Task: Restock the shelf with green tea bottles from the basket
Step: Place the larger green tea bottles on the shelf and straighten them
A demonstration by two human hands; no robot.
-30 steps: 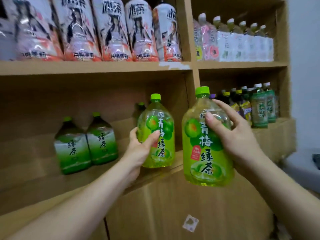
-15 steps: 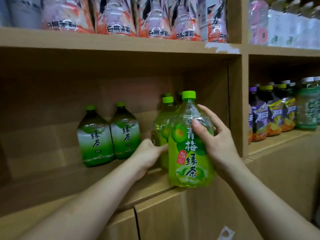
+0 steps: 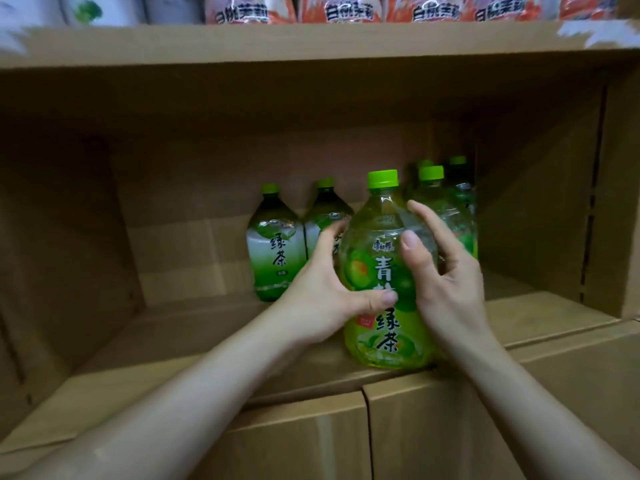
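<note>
Bottle's down: the plum green tea bottle (image 3: 374, 271) that the right hand (image 3: 446, 282) was carrying in front of the shelf edge half a second ago now stands upright on the shelf board (image 3: 207, 341), close to its front lip. Left hand (image 3: 322, 292) has come off the bottle behind and onto this one. Both forearms reach in from below. Left hand wraps the bottle's left flank, thumb across the label, fingers curled round the back. Right hand holds the right flank, thumb pressed on the clear shoulder, index finger raised near the neck, the other fingers curled round the side. Bottle sits between the two palms, cap above both. Just behind it to the right, more bottles of the same kind (image 3: 450, 216), tightly grouped. To the left, two darker green tea bottles (image 3: 273, 251) side by side, further back. Shelf is brown cardboard-like board; upper board (image 3: 311, 43) carries pink-orange labelled bottles (image 3: 346, 8), only their bases showing.
</note>
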